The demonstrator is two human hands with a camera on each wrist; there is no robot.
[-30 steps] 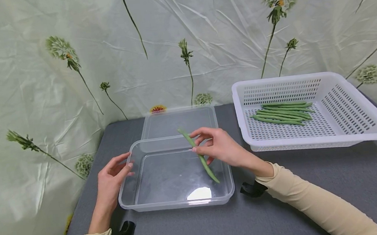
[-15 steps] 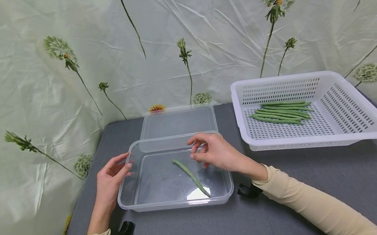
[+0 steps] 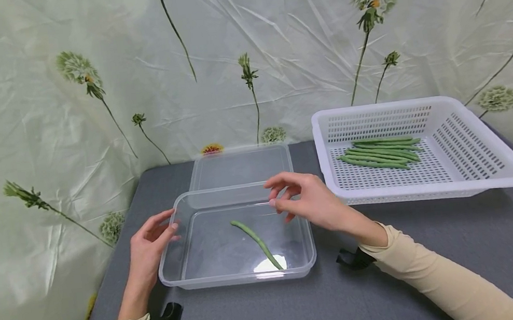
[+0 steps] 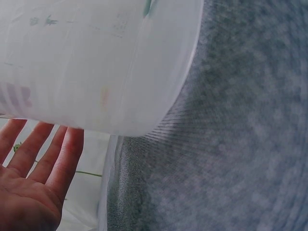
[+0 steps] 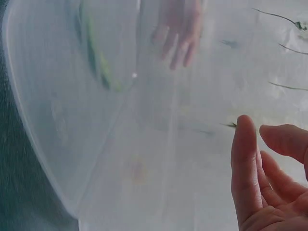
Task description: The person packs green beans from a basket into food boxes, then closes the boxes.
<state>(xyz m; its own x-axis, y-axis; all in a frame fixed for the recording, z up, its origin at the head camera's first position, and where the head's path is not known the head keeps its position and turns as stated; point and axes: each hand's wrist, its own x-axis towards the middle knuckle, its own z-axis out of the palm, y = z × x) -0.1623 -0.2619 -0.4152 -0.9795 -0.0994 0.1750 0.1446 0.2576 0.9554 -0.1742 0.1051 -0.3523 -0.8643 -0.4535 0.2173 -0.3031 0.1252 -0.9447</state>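
From my remote feed, closest in I've got both sleeves in cream fabric at the bottom of the head view, with a small black clip thing (image 3: pixel 164 318) lying by the left wrist and another black bit (image 3: pixel 354 259) by the right forearm, all on the grey table (image 3: pixel 432 225). Just past that is the clear plastic container (image 3: pixel 203 277), and there's one green bean (image 3: pixel 256 242) lying loose on its floor, running diagonally from about the middle toward the near right corner, nothing holding it. My left hand (image 3: pixel 146 252) is resting against the container's left wall with the fingers fairly straight, thumb and fingertips up at the rim, not really gripping anything; the left wrist view shows the same hand (image 4: pixel 33 187) flat and relaxed next to the cloudy plastic wall (image 4: pixel 96 62). The right hand (image 3: pixel 308 201) hovers over the container's far right corner, fingers loosely curled and holding nothing, a bit above and beside the bean rather than touching it. The right wrist view is blurry but you can make out the bean (image 5: pixel 96 57) through the plastic and the relaxed fingers (image 5: pixel 245 163). Behind the container sits its clear lid (image 3: pixel 240 167) flat on the table, touching or nearly touching the back edge. Further back on the right is the white perforated basket (image 3: pixel 474 179) with a small pile of green beans (image 3: pixel 380 152) in it, and behind everything hangs the flower-print backdrop (image 3: pixel 90 94).
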